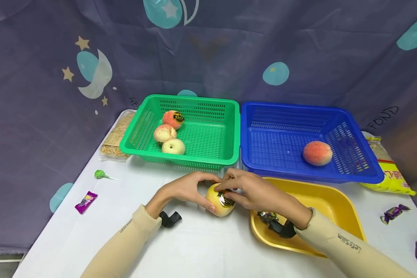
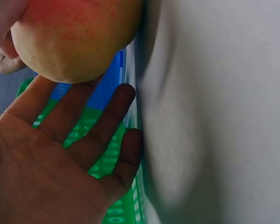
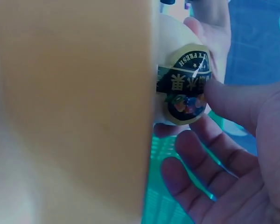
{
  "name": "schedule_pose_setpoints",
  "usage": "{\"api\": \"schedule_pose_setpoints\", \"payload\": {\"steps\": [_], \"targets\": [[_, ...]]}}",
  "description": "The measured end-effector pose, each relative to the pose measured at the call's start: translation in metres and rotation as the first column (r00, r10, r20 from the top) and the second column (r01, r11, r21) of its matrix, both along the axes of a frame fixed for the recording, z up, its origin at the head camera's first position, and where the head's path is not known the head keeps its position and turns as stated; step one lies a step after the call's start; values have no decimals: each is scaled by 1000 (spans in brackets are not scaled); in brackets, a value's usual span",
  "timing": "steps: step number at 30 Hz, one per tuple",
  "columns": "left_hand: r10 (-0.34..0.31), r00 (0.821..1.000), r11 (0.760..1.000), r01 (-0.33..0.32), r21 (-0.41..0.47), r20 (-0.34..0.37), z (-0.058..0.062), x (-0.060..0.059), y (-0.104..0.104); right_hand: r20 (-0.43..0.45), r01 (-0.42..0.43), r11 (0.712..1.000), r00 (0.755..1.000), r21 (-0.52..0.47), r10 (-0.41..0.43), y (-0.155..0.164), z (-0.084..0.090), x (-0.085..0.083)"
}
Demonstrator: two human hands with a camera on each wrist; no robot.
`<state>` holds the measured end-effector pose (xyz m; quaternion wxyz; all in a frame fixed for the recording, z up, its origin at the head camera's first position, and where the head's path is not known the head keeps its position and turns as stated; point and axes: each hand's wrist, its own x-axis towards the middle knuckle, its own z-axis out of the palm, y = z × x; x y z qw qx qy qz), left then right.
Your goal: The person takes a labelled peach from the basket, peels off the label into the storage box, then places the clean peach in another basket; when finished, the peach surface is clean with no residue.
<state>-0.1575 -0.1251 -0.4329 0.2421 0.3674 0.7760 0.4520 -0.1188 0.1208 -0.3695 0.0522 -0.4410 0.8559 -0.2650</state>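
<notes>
Steadying a yellow peach (image 1: 219,201) just above the white table (image 1: 201,247) at the lower middle of the frame, I am cupping it from behind with my left hand (image 1: 184,190) so it cannot roll. My right hand (image 1: 251,191) is pressing fingertips (image 3: 224,100) onto its black-and-gold sticker (image 3: 184,84), likely working at the label. Behind, the green basket (image 1: 229,154) is holding three peaches and the blue basket (image 1: 368,175) one; the yellow tray (image 1: 347,216) is sitting lower right.

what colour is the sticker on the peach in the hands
Black and gold, with white lettering and small coloured fruit shapes: the sticker on the peach shows best in the right wrist view.
</notes>
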Motion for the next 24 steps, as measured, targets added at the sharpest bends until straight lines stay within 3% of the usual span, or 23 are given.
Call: {"api": "schedule_pose_setpoints", "payload": {"steps": [11, 17, 24], "targets": [[15, 1000, 1000, -15, -2, -8, 0, -1, -2, -33, 53, 998, 998, -36, -54, -5, 1, -1], [-8, 1000, 1000, 8, 13, 13, 1, -3, -5, -9, 24, 996, 1000, -88, -25, -3, 2, -1], [-55, 998, 997, 54, 50, 29, -3, -7, -11, 57, 48, 987, 998, -153, -39, 3, -3, 2]]}}
